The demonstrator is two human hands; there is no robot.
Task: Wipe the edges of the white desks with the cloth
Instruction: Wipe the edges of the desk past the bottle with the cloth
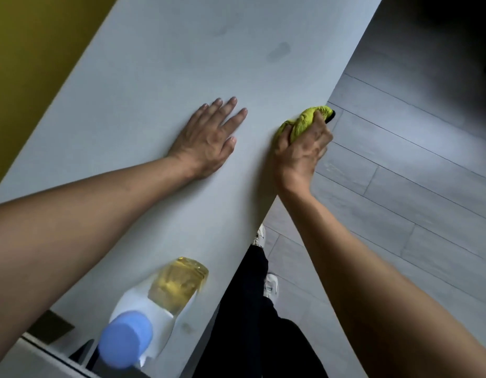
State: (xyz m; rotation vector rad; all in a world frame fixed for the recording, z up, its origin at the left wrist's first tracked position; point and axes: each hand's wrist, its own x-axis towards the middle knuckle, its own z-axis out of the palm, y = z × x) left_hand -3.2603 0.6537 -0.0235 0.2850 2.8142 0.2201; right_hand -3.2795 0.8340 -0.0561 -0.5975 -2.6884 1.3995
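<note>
Now our right hand [302, 151] grips the cloth [304, 121] at the bench [154, 77] edge, left hand [206, 137] flat and open; a backward sweep could topple the bottle [154, 304] at lower left.

Counter [160, 85]: white, faint grey smudges on top. Cloth [304, 122]: bright yellow-green, dark edge at far tip. Bottle [154, 304]: clear, yellow liquid, white label, blue cap. Floor [416, 170]: grey planks, thin dark seams. Wall [29, 64]: mustard yellow. Trousers [250, 309]: black. Shoes [272, 286]: white.
</note>
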